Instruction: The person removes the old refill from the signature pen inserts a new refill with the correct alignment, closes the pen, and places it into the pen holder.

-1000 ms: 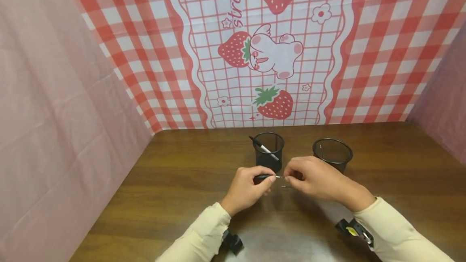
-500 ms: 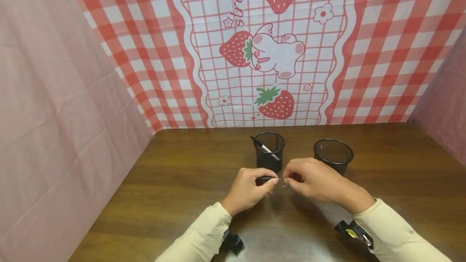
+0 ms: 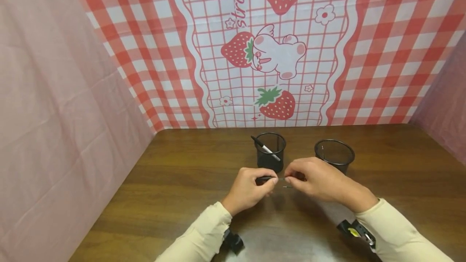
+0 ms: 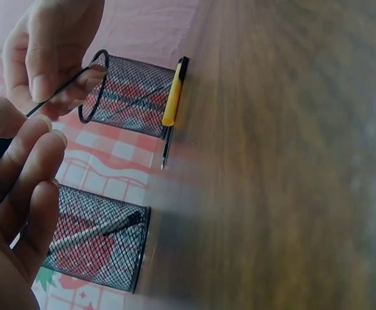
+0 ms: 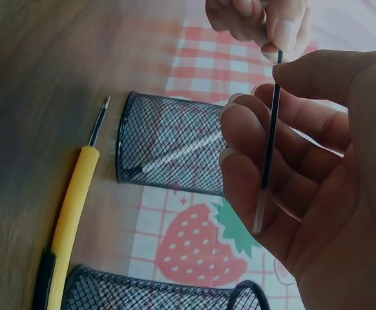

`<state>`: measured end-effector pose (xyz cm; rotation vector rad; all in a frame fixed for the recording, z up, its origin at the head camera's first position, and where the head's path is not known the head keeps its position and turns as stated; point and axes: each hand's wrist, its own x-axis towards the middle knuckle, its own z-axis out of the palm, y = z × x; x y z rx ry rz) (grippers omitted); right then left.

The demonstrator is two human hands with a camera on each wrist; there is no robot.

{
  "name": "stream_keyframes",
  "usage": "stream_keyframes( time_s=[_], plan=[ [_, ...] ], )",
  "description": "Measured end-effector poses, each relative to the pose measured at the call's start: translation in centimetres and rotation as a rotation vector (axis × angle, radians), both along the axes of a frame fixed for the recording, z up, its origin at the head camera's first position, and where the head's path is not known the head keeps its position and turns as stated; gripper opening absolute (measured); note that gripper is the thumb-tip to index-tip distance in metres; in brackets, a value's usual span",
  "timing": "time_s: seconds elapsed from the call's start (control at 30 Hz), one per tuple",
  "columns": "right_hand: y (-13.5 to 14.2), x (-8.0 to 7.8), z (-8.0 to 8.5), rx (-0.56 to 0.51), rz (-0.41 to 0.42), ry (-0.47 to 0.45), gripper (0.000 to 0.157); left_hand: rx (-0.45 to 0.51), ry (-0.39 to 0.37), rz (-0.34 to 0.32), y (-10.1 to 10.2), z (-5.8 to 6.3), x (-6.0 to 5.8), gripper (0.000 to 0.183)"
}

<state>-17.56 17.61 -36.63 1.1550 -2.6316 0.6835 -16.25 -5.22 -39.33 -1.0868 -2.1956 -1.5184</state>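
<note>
Above the wooden table [image 3: 174,181], in front of two black mesh cups [image 3: 270,153], left hand [image 3: 247,191] pinching a black pen barrel [image 3: 265,179]; right hand [image 3: 314,181] pinching its thin refill [image 5: 269,129], drawn partway out. Yellow pen [image 5: 68,219] lying beside the cups. Backdrop [image 3: 255,43] lettered "straw", rest cut off.

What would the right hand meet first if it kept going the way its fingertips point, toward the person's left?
Most likely the left hand: the right hand faces it fingertip to fingertip across a small gap, bridged by the thin pen refill both pinch. Depth looks matched, though not certain.
</note>
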Motion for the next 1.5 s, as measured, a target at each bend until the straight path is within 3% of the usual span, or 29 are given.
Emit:
stream_keyframes(
  time_s=[0.43,0.7,0.8,1.3,1.5],
  plan=[
    [1.4,-0.4,0.5,0.024,-0.063,-0.078,0.004,0.026,-0.057,0.038,-0.7,0.7,-0.3,0.008],
    [1.3,-0.4,0.7,0.026,-0.062,-0.06,0.012,-0.006,-0.081,0.053,-0.9,-1.6,-2.1,0.004],
    [1.3,-0.4,0.8,0.026,-0.065,-0.043,0.012,-0.017,-0.097,0.046,-0.9,-2.0,-2.4,0.004],
    [0.4,0.1,0.5,-0.022,0.011,0.012,0.015,-0.039,-0.074,0.021,-0.4,-2.4,-1.8,0.003],
    [0.0,0.3,0.2,-0.018,0.017,-0.022,0.014,-0.031,-0.068,0.013,-0.1,-1.2,-0.8,0.005]
  ],
)
